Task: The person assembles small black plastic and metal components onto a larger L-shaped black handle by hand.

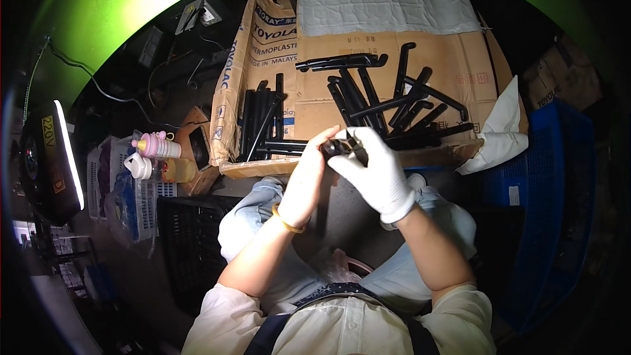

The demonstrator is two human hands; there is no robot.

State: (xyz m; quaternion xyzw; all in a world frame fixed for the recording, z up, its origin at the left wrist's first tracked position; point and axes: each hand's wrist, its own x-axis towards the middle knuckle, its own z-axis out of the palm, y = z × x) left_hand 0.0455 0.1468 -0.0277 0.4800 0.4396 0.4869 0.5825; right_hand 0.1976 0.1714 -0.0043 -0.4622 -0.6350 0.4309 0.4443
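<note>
Dim workspace: flattened cardboard sheet [368, 59] over the far work surface, blue plastic crate [559, 177] at right, black crate [190, 237] near left, lit lamp strip [69, 155] far left, green wall [112, 0] behind.

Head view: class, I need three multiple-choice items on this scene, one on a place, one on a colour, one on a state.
1. Where do the loose black plastic parts lie?
A. on flattened cardboard
B. in the blue crate
C. on the person's lap

2. What colour is the glove on the right hand?
A. blue
B. white
C. yellow

3. How is the small black part held?
A. by the left hand alone
B. lying loose on the cardboard
C. between both hands

Answers:
1 A, they are spread over the cardboard ahead of the knees.
2 B, the glove is white, while the left hand is bare with a gold bangle.
3 C, fingers of both hands close on it.
</note>
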